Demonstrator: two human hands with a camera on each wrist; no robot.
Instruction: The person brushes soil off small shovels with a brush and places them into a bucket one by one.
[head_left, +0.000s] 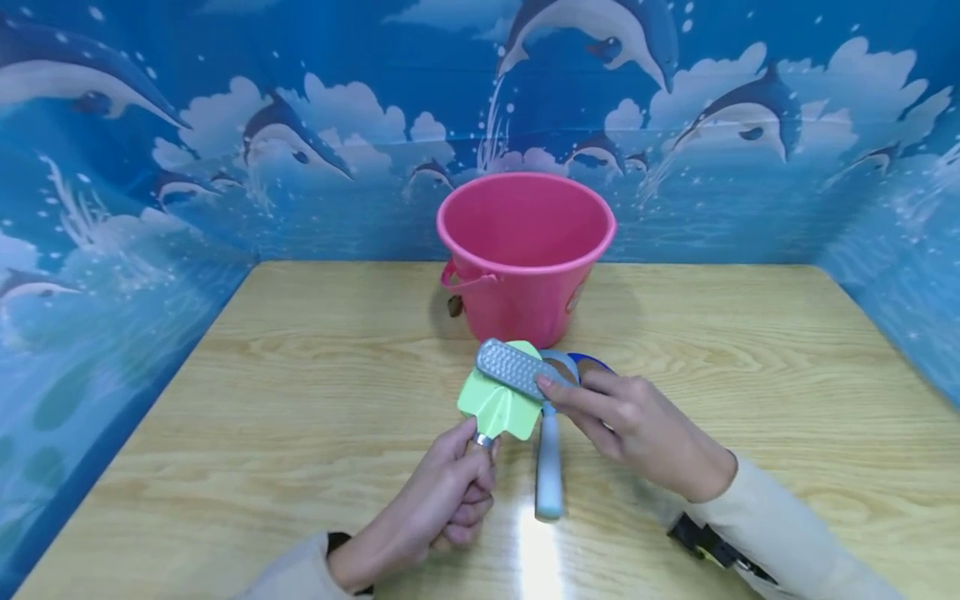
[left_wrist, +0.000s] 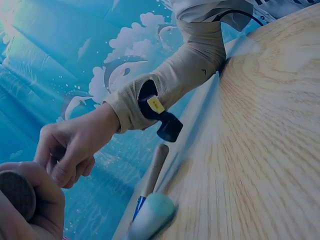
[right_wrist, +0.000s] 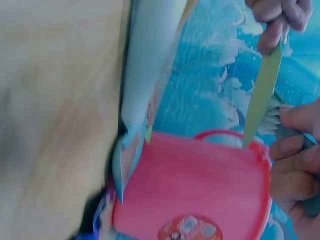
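In the head view my left hand [head_left: 450,492] grips the handle of a small green garden shovel [head_left: 498,404], its blade raised above the table. My right hand [head_left: 637,421] holds a grey brush [head_left: 510,367] over that blade. Pale bristles [right_wrist: 271,116] touch or nearly touch the green blade in the right wrist view. Below the hands lies a hand tool with a light blue handle [head_left: 550,467], its head partly covered by the brush and right hand. Close by is a blue tool [head_left: 592,361], mostly hidden; a wooden handle [left_wrist: 159,162] with a blue part shows in the left wrist view.
A pink bucket [head_left: 525,304] stands upright at the back of the wooden table [head_left: 300,375], its handle hanging at the left. A small brown object [head_left: 454,306] is beside it. Dolphin-print sheeting [head_left: 337,200] walls off the back and both sides.
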